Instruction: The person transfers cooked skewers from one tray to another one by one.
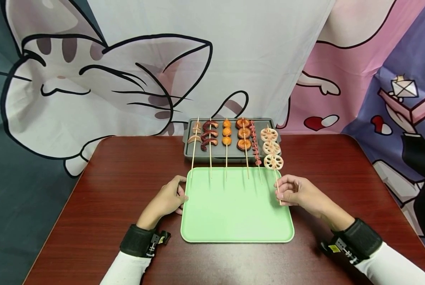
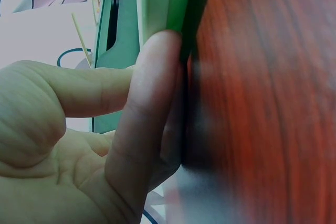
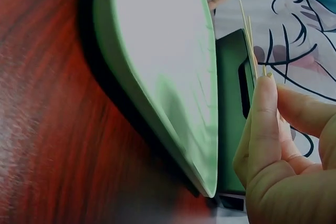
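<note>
At the right, my right hand (image 1: 299, 194) pinches the bare stick end of a lotus root skewer (image 1: 271, 148), its three holed slices pointing away over the right edge of a grey grill pan. In the right wrist view, thumb and fingers meet at the stick's tip. A flat light-green tray (image 1: 237, 213) lies in front of the pan. My left hand (image 1: 167, 198) holds the tray's left rim, thumb against the edge and the other fingers curled in; the left wrist view shows a fingertip (image 2: 157, 51) pressed on the rim.
The grey grill pan (image 1: 217, 159) carries several other skewers: pale pieces (image 1: 194, 138), dark red tentacles (image 1: 209, 134), orange balls (image 1: 226, 132), mushroom slices (image 1: 244, 134) and small pink pieces (image 1: 255, 144). Their sticks overhang the tray's far edge. Printed cloth (image 1: 255, 47) hangs behind the brown table (image 1: 120, 178).
</note>
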Action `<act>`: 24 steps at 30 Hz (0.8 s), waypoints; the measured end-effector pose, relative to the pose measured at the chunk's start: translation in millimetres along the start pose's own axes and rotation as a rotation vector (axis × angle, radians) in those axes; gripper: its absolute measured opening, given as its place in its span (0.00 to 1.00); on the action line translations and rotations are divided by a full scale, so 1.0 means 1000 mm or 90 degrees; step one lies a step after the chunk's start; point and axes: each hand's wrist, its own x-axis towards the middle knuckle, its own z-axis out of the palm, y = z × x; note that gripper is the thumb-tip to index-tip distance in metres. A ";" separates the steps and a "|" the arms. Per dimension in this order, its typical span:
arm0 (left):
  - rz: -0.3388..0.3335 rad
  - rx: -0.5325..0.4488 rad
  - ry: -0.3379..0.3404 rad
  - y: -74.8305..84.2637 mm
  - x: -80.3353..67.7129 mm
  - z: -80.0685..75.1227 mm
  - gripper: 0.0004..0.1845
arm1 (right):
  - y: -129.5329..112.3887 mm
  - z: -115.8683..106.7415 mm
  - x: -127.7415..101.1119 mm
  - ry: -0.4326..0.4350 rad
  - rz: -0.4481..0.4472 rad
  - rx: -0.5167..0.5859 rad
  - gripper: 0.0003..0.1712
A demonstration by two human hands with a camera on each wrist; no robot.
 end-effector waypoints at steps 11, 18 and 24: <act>-0.004 0.001 -0.001 -0.001 0.000 0.002 0.32 | 0.007 0.002 -0.014 -0.019 0.009 -0.034 0.23; -0.002 0.002 0.004 0.000 0.000 0.001 0.32 | 0.006 0.003 -0.023 -0.033 0.019 -0.038 0.22; -0.001 0.001 0.002 0.000 0.001 0.001 0.31 | 0.004 0.005 -0.029 -0.047 0.016 -0.041 0.22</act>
